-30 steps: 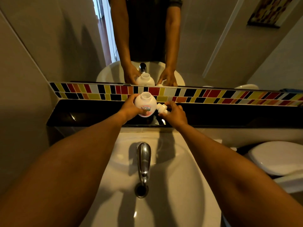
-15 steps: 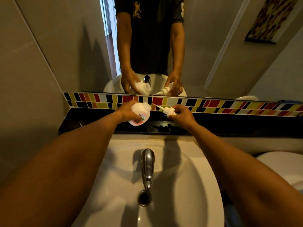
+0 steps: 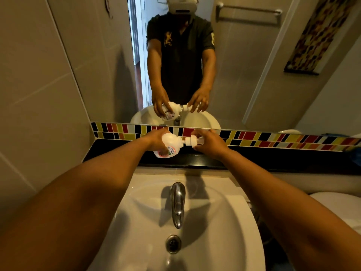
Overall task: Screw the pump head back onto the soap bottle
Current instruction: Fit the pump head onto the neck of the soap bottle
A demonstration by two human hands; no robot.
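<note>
A round white soap bottle point(image 3: 169, 144) with a pink label is tilted on its side, neck pointing right, above the black ledge point(image 3: 117, 153). My left hand point(image 3: 155, 138) grips it from behind and below. The white pump head point(image 3: 190, 141) lies level with the neck, its thin tube reaching into the bottle's opening while its collar stays a little apart from the neck. My right hand point(image 3: 210, 142) holds the pump head by its top. The mirror above repeats both hands and the bottle.
A white washbasin point(image 3: 224, 222) with a chrome tap point(image 3: 177, 202) and drain point(image 3: 172, 243) lies below my arms. A strip of coloured tiles point(image 3: 263, 138) runs behind the ledge. At the right edge sits a white toilet lid point(image 3: 338, 204).
The bottle went from upright to tipped on its side with the neck to the right. The pump head moved left and its tube entered the opening. The view tilted up.
</note>
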